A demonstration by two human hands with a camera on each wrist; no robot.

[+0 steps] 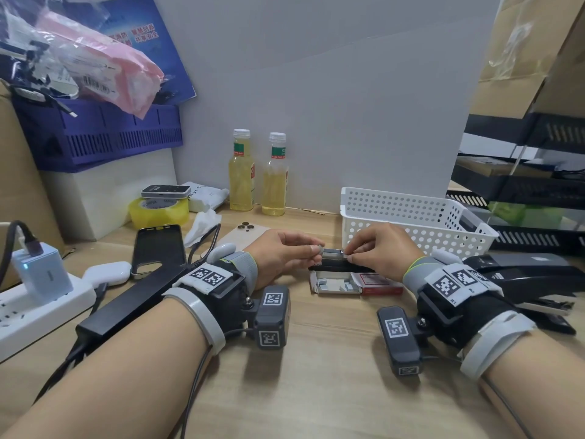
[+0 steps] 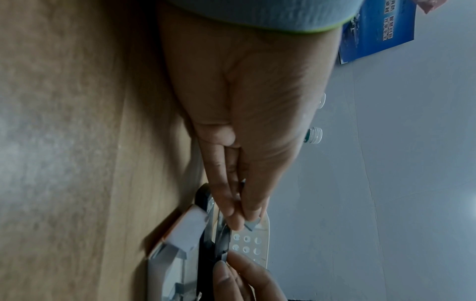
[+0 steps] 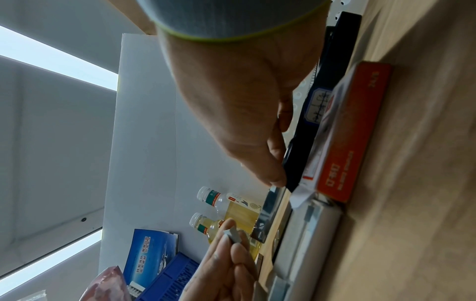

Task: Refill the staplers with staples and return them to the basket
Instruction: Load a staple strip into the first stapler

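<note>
A small black stapler lies open on the desk just behind the open staple box. My left hand pinches a short grey strip of staples at the front end of the stapler's metal channel. My right hand pinches the stapler from the right, with its thumb on the black body. The white perforated basket stands behind the right hand. Under my right wrist lies a large black stapler. In the right wrist view the staple strip sits between my left fingertips.
The red sleeve of the staple box lies beside its tray. Two bottles of yellow liquid stand at the back wall. At the left are phones, a tape roll, a power strip and cables. Black shelving stands at the right.
</note>
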